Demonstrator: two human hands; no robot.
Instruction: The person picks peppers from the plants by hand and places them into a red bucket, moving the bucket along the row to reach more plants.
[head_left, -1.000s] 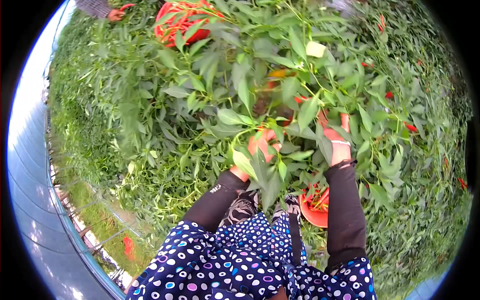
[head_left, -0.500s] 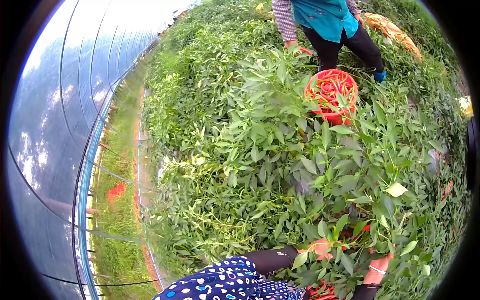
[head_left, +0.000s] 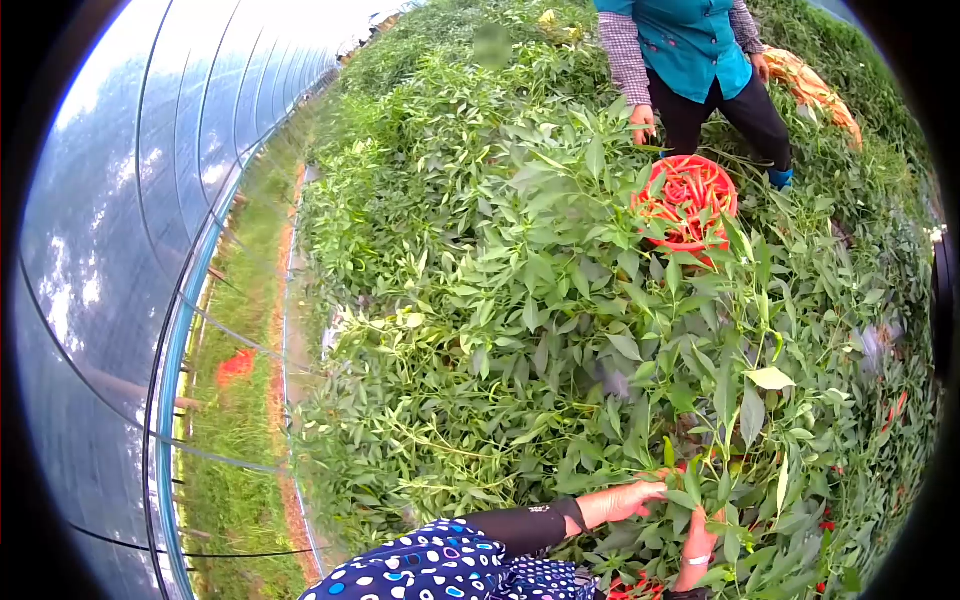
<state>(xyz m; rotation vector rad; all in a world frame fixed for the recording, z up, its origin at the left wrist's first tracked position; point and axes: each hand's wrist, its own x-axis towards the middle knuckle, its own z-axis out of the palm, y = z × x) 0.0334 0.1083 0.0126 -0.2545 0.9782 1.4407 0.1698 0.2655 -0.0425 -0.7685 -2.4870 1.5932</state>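
My left hand [head_left: 630,500] reaches out from a dark sleeve into the pepper plants at the lower right, its fingertips partly behind leaves. Beside it on the right, my right hand [head_left: 700,540] points up into the same foliage, a pale band at its wrist and its fingers mostly covered by leaves. What either hand holds, if anything, is hidden. A little red shows among the leaves just above my hands. Below them, near my body, lie red peppers [head_left: 636,588], partly cut off by the frame's bottom edge.
A co-worker in a teal top [head_left: 690,45] stands behind a red basket [head_left: 735,212] full of red peppers. An orange sack [head_left: 815,92] lies at the upper right. Dense plants [head_left: 450,250] fill the middle. A plastic-covered frame [head_left: 100,300] runs along the left.
Both my hands have shifted, the right one leftward, closer to the left. More of my left hand shows. The co-worker's hand near the basket no longer shows red peppers. The view has shifted slightly.
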